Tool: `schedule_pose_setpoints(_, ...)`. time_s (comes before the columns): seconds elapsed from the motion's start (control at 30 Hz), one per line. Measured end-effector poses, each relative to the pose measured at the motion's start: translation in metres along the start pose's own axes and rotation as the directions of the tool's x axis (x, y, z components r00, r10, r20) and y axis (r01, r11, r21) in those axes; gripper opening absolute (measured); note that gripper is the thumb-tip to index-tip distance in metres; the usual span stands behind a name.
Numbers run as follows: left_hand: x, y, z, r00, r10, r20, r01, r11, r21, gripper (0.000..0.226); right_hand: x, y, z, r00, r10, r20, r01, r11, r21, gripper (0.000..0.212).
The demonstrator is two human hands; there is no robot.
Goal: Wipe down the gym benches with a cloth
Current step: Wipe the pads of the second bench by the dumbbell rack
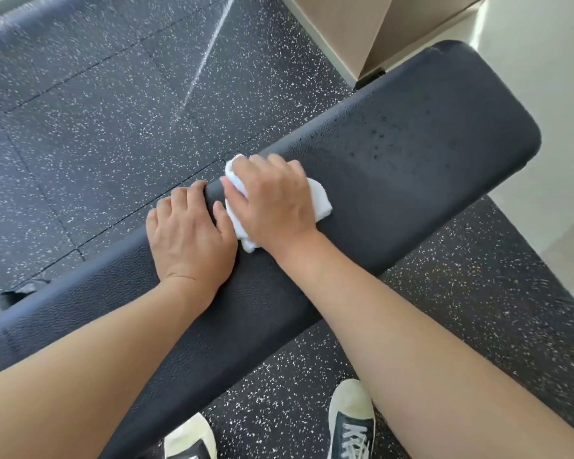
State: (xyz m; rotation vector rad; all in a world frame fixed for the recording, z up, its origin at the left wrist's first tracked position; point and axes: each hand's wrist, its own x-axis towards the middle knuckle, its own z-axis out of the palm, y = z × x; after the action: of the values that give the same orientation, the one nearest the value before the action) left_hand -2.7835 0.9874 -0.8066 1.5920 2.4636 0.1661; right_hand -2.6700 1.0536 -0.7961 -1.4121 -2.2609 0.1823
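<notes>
Across the middle of your view runs the black padded bench (395,167), stretching from the lower left up to its rounded end at the upper right. Your right hand (275,197) lies on top of the white cloth (318,200), palm down, fingers bent over the crumpled fabric and pressing it onto the padding near the bench's far edge. Parts of the cloth stick out around that hand: a bit past the fingertips, a flap on the right, and a corner below toward your wrist.

Your left hand (188,233) sits just beside it, touching the cloth with the thumb side. Its fingers curl over the far edge of the bench and grip the padding, while the palm rests flat on the top surface. Both forearms reach in from the bottom corners of the view and cross over the bench.

Farther along the padding, toward the rounded end, small dark droplets (381,137) dot the surface. Beneath the bench lies dark rubber floor (96,127) speckled with white, laid in tiles with visible seams. At the bottom, your two sneakers (352,422) stand on that floor, on the near side of the bench. Beyond the rounded end stands a tan box (371,31), next to a pale wall (540,61).
</notes>
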Motion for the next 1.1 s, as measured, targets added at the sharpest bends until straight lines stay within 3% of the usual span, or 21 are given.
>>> schedule_pose_setpoints(0.1,-0.001,0.002,-0.006,0.993,0.107,0.045,-0.109,0.992,0.056,0.06,-0.017,0.03,-0.019,0.994,-0.11,0.021,0.11,0.994,0.004,0.025)
schedule_pose_setpoints(0.17,0.002,0.004,-0.011,0.96,0.26,0.106,-0.268,0.961,0.072,0.064,-0.032,0.068,-0.04,0.995,-0.101,0.021,0.102,0.994,-0.041,0.027)
schedule_pose_setpoints(0.23,0.009,0.006,-0.014,0.901,0.402,0.162,-0.42,0.903,0.094,0.067,-0.045,0.12,-0.063,1.0,-0.002,-0.011,0.001,0.994,-0.107,0.028)
schedule_pose_setpoints(0.33,0.014,0.009,-0.02,0.875,0.434,0.213,-0.462,0.882,0.099,0.069,-0.058,0.186,-0.095,0.978,0.203,-0.035,-0.207,0.964,-0.169,0.032)
schedule_pose_setpoints(0.5,0.007,0.035,-0.018,0.938,0.298,0.177,-0.306,0.952,0.021,0.069,-0.062,0.155,-0.092,0.942,0.331,-0.062,-0.336,0.919,-0.207,0.026)
schedule_pose_setpoints(0.67,0.03,0.079,-0.005,0.976,0.176,0.127,-0.173,0.984,-0.03,0.048,-0.08,0.067,-0.063,0.999,0.028,-0.034,-0.031,0.996,-0.086,0.019)
schedule_pose_setpoints(0.77,0.049,0.102,-0.002,0.992,0.016,0.124,-0.008,0.998,-0.058,0.042,-0.086,0.074,-0.065,0.993,-0.117,-0.029,0.116,0.993,-0.019,0.024)
schedule_pose_setpoints(0.83,0.056,0.109,0.002,0.988,-0.112,0.102,0.12,0.99,-0.074,0.045,-0.084,0.104,-0.076,0.991,-0.129,-0.022,0.128,0.992,-0.008,0.029)
schedule_pose_setpoints(0.9,0.057,0.112,0.007,0.986,-0.164,0.033,0.166,0.984,-0.059,0.047,-0.081,0.151,-0.091,0.998,-0.061,-0.005,0.06,0.997,-0.053,0.03)
schedule_pose_setpoints(0.97,0.055,0.114,0.011,0.986,-0.165,-0.034,0.164,0.986,-0.039,0.047,-0.072,0.209,-0.108,0.994,0.103,-0.034,-0.107,0.986,-0.131,0.032)
schedule_pose_setpoints(1.1,0.055,0.117,0.015,0.985,-0.161,-0.064,0.16,0.987,-0.02,0.046,-0.054,0.275,-0.135,0.926,0.373,-0.062,-0.377,0.898,-0.227,0.03)
